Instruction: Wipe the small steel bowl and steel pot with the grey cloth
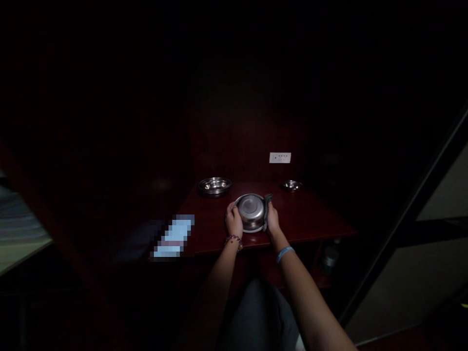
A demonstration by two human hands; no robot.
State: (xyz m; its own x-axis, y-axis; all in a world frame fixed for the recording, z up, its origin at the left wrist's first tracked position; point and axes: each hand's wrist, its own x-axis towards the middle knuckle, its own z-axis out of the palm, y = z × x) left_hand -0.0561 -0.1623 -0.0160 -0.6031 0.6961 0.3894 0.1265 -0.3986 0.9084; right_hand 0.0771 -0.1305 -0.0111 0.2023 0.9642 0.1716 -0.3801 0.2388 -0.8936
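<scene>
Between my two hands a shiny metal bowl (251,209) is tilted so its rounded underside faces me. My left hand (234,220) grips its left rim, fingers closed around the edge. On the opposite side my right hand (272,218) presses a dark grey cloth (268,204) against the rim. The bowl is over the front part of a dark red wooden desk (310,222); whether it touches the surface I cannot tell. What lies on its inner side is hidden from me.
A wide metal basin (214,186) stands at the back left of the desk, a small metal bowl (292,185) at the back right. A white socket panel (280,158) is on the wall. A pixelated bright screen (173,237) is at left; a bottle (330,257) stands below.
</scene>
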